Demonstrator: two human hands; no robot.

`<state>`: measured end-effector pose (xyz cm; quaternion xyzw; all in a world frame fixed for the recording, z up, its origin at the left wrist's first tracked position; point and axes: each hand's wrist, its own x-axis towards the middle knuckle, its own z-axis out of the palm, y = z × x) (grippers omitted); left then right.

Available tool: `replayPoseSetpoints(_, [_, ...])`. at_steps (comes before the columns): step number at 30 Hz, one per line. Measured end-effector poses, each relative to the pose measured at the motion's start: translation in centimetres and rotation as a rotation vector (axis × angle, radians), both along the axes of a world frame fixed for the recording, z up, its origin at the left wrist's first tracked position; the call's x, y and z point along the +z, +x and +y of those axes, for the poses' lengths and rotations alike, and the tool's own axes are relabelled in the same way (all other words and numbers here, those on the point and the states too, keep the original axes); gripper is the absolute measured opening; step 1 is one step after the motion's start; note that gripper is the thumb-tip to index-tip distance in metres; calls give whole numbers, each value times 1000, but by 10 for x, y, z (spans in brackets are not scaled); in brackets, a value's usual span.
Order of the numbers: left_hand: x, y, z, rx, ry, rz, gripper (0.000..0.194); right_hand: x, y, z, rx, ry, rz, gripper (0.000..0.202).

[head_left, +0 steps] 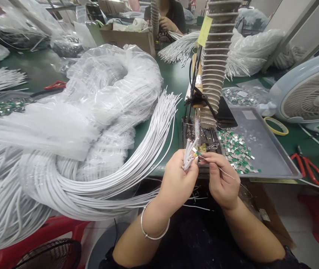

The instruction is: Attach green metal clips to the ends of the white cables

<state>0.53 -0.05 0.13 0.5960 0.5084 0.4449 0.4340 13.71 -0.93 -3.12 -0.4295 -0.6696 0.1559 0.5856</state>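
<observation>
My left hand (178, 179) is closed around a small bunch of white cables (188, 154), their cut ends pointing up past my thumb. A small green-and-silver connector board (196, 152) sits at my left fingertips. Thin solder wire (226, 174) runs from the pinched fingers of my right hand (223, 178) down across the palm. Right above both hands a soldering iron (197, 121) hangs tip-down in a stand, its tip close to the board. Whether the tip touches the board I cannot tell.
A large bundle of white cables (106, 186) in plastic wrap covers the left. On the right are a grey tray (271, 157) with connector boards (236, 151), yellow tape (276, 126), red-handled cutters (307, 168) and a fan (313, 89). A ribbed duct (217, 63) hangs centrally. Another person (170, 18) sits opposite.
</observation>
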Motion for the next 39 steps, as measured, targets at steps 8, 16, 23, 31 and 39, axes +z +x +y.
replayPoseSetpoints(8, [1, 0, -1, -3, -10, -13, 4, 1, 0, 0, -1, 6, -7, 23])
replayPoseSetpoints(16, [-9, -2, -1, -44, -4, -4, 5, -2, 1, -4, 5, -16, -39, 21])
replayPoseSetpoints(23, [-22, -8, -16, -222, 37, 15, 14, -6, 5, -13, -21, -22, -97, 21])
replayPoseSetpoints(31, [-32, -17, -29, -137, -21, 10, 27, 1, 13, -30, 63, -63, -187, 23])
replayPoseSetpoints(39, [-33, -24, -30, -158, -174, -41, 33, 10, 40, -35, -128, -63, -265, 26])
